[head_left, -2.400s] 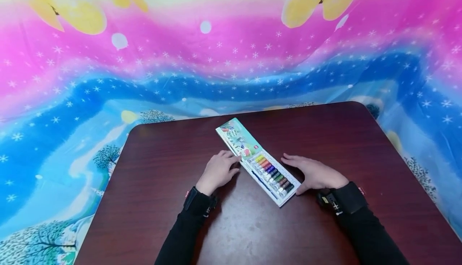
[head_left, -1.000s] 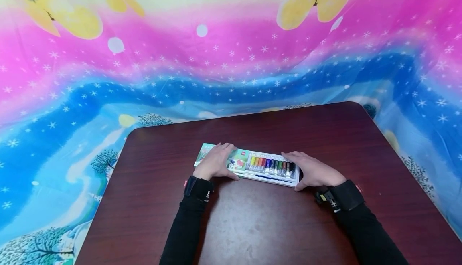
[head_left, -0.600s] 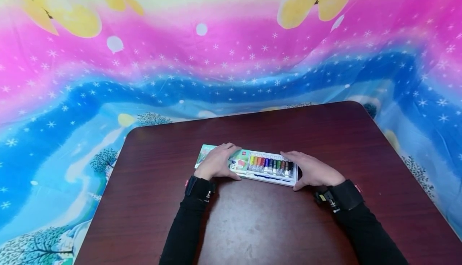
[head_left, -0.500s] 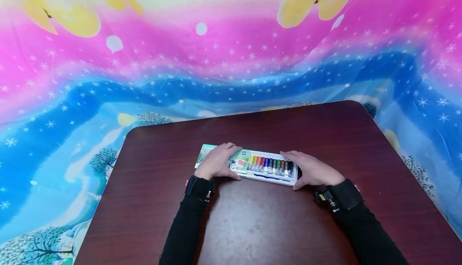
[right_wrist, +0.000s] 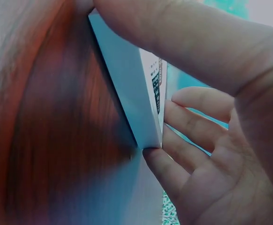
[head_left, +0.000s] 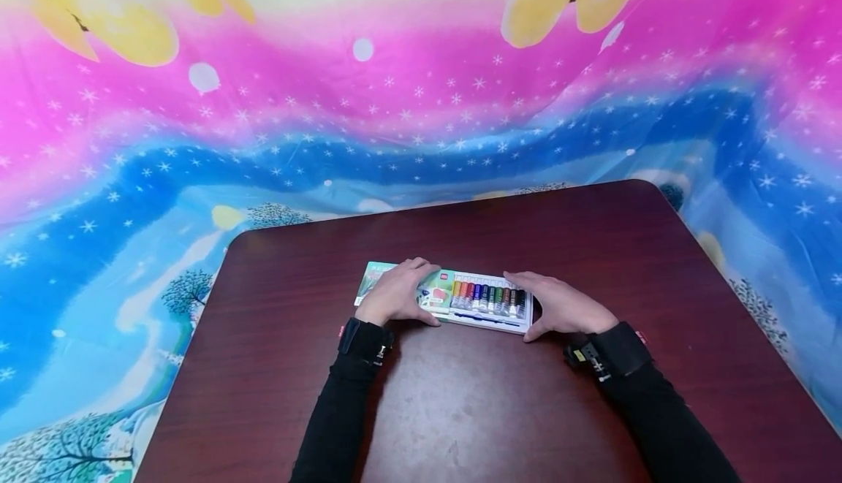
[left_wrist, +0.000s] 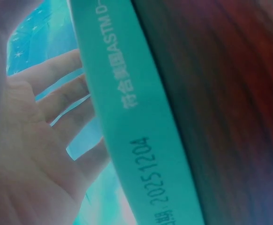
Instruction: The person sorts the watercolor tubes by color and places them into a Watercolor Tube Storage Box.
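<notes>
A flat paint set lies crosswise on the table. Its green printed sleeve (head_left: 434, 294) is on the left, and a white tray (head_left: 528, 311) sticks out to the right with a row of coloured paint tubes (head_left: 493, 297) and a thin dark-blue stick. My left hand (head_left: 395, 294) grips across the sleeve, thumb on the near edge and fingers over the far edge. My right hand (head_left: 566, 304) holds the tray's right end between thumb and fingers. In the right wrist view the white tray end (right_wrist: 127, 89) stands between thumb and fingertips; the left wrist view shows the sleeve's green side (left_wrist: 136, 122).
The dark red-brown table (head_left: 447, 410) extends around the set on all sides. A printed pink and blue cloth (head_left: 421, 103) hangs behind the table's far edge and along its sides.
The set has turned from diagonal to crosswise, and my left hand has come over the sleeve. Lately my right hand and the tray have shifted slightly left, with the yellow tube now mostly covered.
</notes>
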`<state>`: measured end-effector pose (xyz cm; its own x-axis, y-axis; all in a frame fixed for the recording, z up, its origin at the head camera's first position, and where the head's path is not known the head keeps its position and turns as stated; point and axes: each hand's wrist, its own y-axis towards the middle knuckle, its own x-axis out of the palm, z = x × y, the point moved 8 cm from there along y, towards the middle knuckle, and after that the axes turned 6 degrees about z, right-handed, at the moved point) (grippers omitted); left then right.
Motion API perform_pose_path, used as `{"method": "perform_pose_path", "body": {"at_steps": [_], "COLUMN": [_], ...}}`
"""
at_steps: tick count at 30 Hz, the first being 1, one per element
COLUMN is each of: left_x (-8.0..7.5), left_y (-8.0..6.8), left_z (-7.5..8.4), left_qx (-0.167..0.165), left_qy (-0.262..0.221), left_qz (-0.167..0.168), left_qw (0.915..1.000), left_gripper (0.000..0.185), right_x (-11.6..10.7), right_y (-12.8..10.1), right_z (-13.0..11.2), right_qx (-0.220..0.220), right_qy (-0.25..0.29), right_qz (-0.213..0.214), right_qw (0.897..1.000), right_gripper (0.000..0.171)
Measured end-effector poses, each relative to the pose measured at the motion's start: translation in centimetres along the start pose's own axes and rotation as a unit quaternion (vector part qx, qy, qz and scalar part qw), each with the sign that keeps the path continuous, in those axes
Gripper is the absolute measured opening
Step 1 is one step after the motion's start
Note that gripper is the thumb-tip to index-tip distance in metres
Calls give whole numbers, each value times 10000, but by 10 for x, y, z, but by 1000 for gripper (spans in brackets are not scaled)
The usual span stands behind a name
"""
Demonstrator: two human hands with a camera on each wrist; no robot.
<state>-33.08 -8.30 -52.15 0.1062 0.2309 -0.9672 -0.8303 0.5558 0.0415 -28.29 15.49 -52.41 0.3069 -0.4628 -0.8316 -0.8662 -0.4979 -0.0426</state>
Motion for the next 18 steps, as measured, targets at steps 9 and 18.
{"method": "perform_pose_path", "body": {"at_steps": [9, 18], "left_x": [0, 2], "left_y": [-2, 0], "left_z": [-1, 1], "left_qx": [3, -7], "left_qy": [-104, -146], "left_qz": [-25, -95], "left_qw": [9999, 9998], "left_gripper": [105, 105], "right_x": [8, 20], "right_y": [12, 33], "right_z": [-11, -32], "right_qx": [-147, -353], "right_qy": [82, 175], "right_qz": [21, 42], "right_qw": [9999, 9992], "right_gripper": [107, 105]}}
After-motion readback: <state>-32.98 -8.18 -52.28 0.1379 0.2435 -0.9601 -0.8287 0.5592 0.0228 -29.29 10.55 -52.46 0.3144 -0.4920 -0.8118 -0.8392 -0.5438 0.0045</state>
